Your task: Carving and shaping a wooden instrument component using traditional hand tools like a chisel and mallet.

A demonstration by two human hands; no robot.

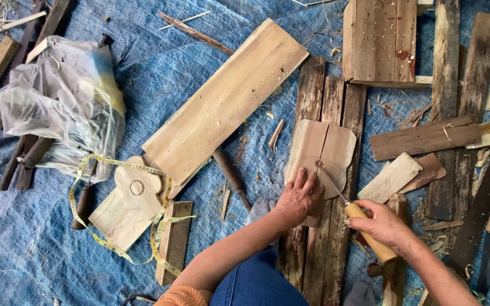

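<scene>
Head view: left hand lies open-fingered on a pale curved wooden cutout; right hand grips a wooden-handled chisel.

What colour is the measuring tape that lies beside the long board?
Yellow; the measuring tape shows best in the head view.

Both forearms are bare from above the elbow down to the left hand and the right hand. No gloves, rings or watch show. An orange ribbed sleeve edge sits at the left upper arm, and blue denim covers the leg.
</scene>
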